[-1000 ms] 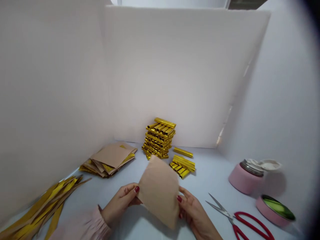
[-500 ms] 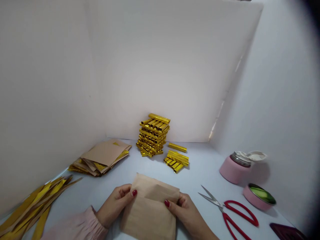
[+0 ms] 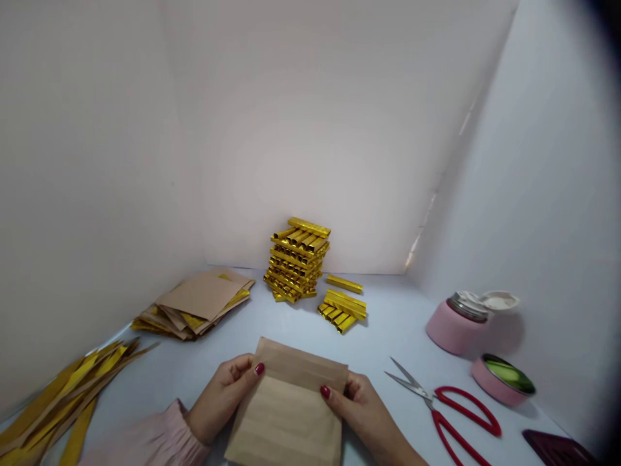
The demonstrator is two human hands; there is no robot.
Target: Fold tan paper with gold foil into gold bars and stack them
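Observation:
A sheet of brown paper (image 3: 286,414) with a crease across its upper part is held up low in the middle of the head view. My left hand (image 3: 226,391) pinches its left edge, with the thumb in front and the fingers behind. On the right edge, my right hand (image 3: 361,411) grips it in the same way, thumb on the near face. The lower end of the paper runs out of view.
Behind stands a stack of gold tubes (image 3: 295,262), with more gold tubes (image 3: 342,310) beside it. At left lie brown-and-gold sheets (image 3: 204,298) and gold strips (image 3: 68,401). Open red-handled scissors (image 3: 429,396), a pink jar (image 3: 456,323), a round pink container (image 3: 502,382) and a dark object (image 3: 557,448) are right.
The fold line across the paper has straightened and the band above it looks flatter. The paper's lower left part has shifted slightly left. Both hands keep their hold.

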